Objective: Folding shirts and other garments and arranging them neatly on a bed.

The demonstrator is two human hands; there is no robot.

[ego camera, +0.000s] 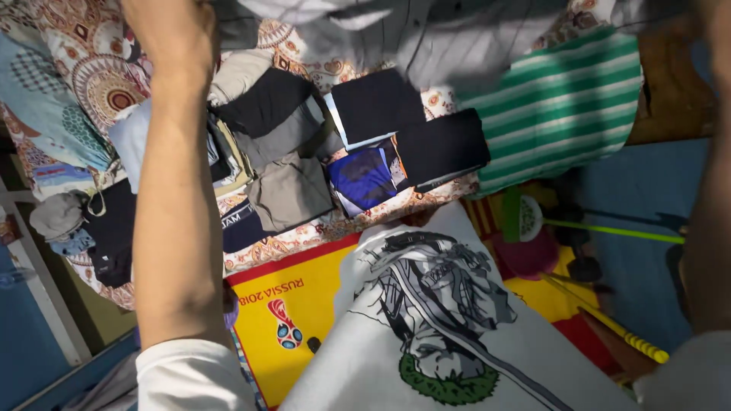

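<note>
Head view: left hand and right hand hold up a grey shirt, with folded clothes lying below it.

Bed w/ patterned sheet is crowded: folded clothes stack at centre, black folded pieces just to its 3 o'clock, green striped cloth further to 3. Raised grey shirt blocks 12 o'clock. Left arm bars the 9 o'clock side. White printed tee covers 6 o'clock. Free lane: blue floor at 3–4 o'clock, though green stick and yellow stick cross it.
</note>
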